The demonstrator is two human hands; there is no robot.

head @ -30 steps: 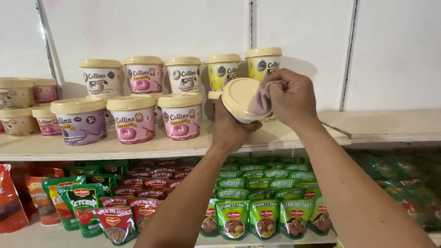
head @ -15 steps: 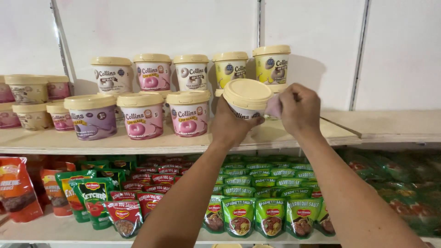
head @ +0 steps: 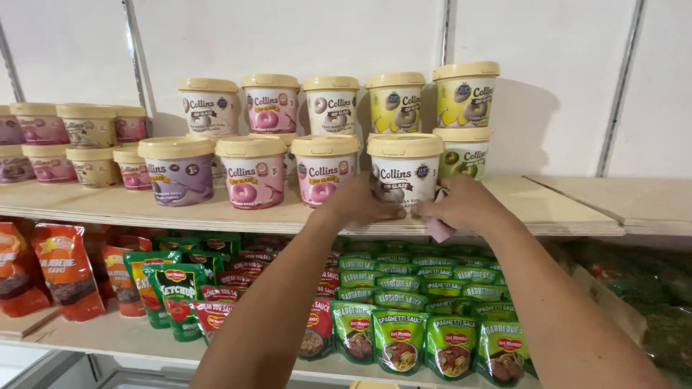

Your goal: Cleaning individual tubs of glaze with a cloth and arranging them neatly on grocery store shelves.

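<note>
tub: white tub point(head: 404, 173) standing upright on wooden shelf point(head: 562, 209)
grip: left hand point(head: 358, 204) and right hand point(head: 461, 205) pressing its base; right also pinching pink cloth point(head: 437, 227)

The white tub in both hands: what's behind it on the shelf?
Behind the white tub, a yellow-labelled tub sits raised in the back row. Whatever it stands on is hidden. Both hands, left and right, cover the tub's base.

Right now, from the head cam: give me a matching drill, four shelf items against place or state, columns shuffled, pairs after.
Things:
1. white tub
2. pink cloth
3. purple tub
4. green sauce pouches

Places or states:
A. lower shelf, below the arms
B. held between both hands
C. front row, far left
D. tucked under the right hand

Pairs: 1-B, 2-D, 3-C, 4-A. The left hand grips the tub's left side.
</note>
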